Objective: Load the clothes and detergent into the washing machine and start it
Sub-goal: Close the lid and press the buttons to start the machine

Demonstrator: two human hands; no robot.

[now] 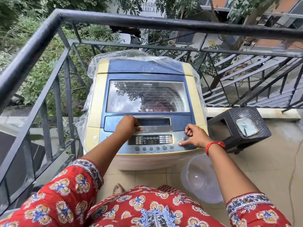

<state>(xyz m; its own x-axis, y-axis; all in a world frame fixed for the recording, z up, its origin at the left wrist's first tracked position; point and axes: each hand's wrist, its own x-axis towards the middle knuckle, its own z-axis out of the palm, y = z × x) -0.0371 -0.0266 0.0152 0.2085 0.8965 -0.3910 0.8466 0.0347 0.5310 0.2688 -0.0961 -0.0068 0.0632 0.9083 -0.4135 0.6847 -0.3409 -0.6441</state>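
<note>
A cream and blue top-loading washing machine [95,102] stands on the balcony with its glass lid [147,95] down. Dark clothes show dimly through the glass. Its control panel [150,142] is lit and shows a green digit. My left hand [129,126] rests with curled fingers at the lid's handle recess. My right hand [193,136] has its thumb pressed on a round button at the panel's right end, below the power button [184,138], with the other fingers curled.
A black metal railing [49,51] runs close on the left and behind the machine. Clear plastic sheeting [127,54] drapes its back and sides. A dark wicker stool [237,128] stands to the right. A clear plastic tub [200,177] lies on the tiled floor.
</note>
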